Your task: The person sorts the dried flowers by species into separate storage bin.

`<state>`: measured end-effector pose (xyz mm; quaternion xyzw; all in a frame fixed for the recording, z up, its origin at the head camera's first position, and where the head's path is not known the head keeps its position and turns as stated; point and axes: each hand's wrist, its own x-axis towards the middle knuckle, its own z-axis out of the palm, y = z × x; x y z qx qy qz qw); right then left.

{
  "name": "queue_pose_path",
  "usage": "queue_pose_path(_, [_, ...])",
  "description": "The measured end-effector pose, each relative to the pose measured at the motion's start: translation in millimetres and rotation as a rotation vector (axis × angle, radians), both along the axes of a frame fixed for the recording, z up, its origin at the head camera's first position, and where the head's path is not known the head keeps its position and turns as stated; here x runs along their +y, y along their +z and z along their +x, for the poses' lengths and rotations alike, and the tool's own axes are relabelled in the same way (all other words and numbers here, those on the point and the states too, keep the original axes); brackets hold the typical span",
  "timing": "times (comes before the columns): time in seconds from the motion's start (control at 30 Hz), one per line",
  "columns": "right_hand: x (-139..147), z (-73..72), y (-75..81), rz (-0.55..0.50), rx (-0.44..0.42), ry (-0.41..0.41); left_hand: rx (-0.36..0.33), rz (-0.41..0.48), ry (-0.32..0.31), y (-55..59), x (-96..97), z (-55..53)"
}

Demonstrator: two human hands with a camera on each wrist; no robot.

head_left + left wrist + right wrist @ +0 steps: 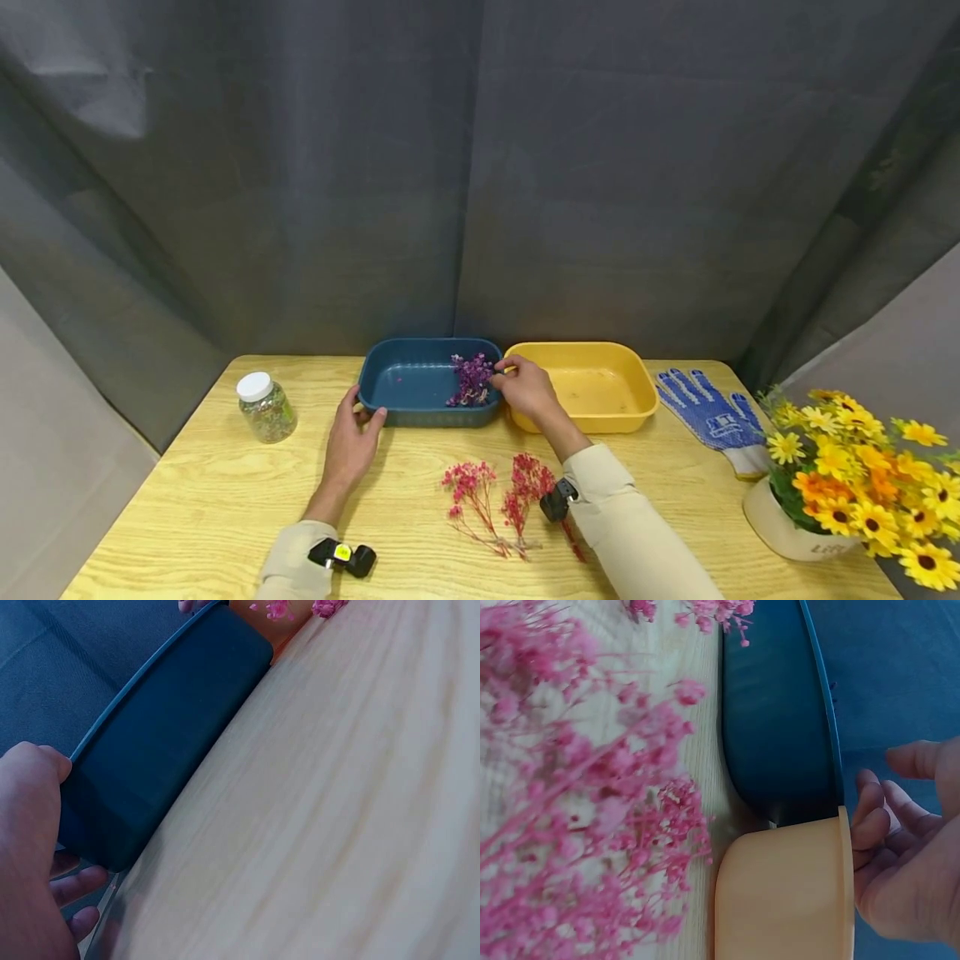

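At the left end of a dark blue plastic basin [411,417], my left hand [351,442] grips the corner. In the left wrist view its thumb [54,761] lies on the rim, with the other fingers round the end wall. A bunch of purple dried flowers [472,379] lies inside the basin's right end. My right hand [527,390] hovers beside those flowers, over the rims where the blue basin and a yellow basin [581,423] meet. From the right wrist, its thumb and loosely bent fingers stand apart with nothing seen between them.
Pink dried flower sprigs [471,483] lie on the wooden table in front of the basins, partly under my right forearm. A white-lidded jar [267,410] stands left. To the right are a blue-and-white glove [712,417] and a pot of yellow flowers [802,521]. A grey curtain hangs behind.
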<state>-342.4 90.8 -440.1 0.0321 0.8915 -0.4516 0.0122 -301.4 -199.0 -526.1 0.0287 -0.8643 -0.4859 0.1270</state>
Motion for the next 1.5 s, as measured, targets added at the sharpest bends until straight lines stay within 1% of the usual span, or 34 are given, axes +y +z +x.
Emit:
queue_pose_path(0.2, [8, 9.1, 0.8, 0.012, 0.072, 0.03, 0.006, 0.01, -0.003, 1.1, 0.9, -0.2])
queue_pose_path(0.53, [25, 26.3, -6.0, -0.028, 0.168, 0.07, 0.0, -0.007, 0.008, 0.2, 1.1, 0.1])
queue_pose_path(0.67, [30, 35.9, -8.2, -0.048, 0.181, 0.072, 0.004, -0.007, 0.005, 0.1, 0.9, -1.1])
queue_pose_path(0.9, [38, 49.8, -13.4, -0.045, 0.204, 0.042, 0.003, 0.004, 0.001, -0.2, 0.7, -1.1])
queue_pose_path(1.07, [44, 56.9, -18.7, -0.055, 0.212, 0.033, -0.002, 0.01, 0.012, 0.0, 1.0, -0.1])
queue_pose_path(1.23, [48, 62.3, -26.4, -0.078, 0.229, 0.028, 0.016, 0.018, 0.027, -0.8, 1.4, -1.2])
queue_pose_path(1.3, [49, 64.4, -29.7, -0.073, 0.246, 0.026, 0.025, 0.022, 0.029, -0.7, 1.6, -1.5])
queue_pose_path(1.5, [55, 70.0, -38.4, -0.043, 0.272, 0.025, 0.022, 0.022, 0.037, -1.2, 2.3, -1.2])
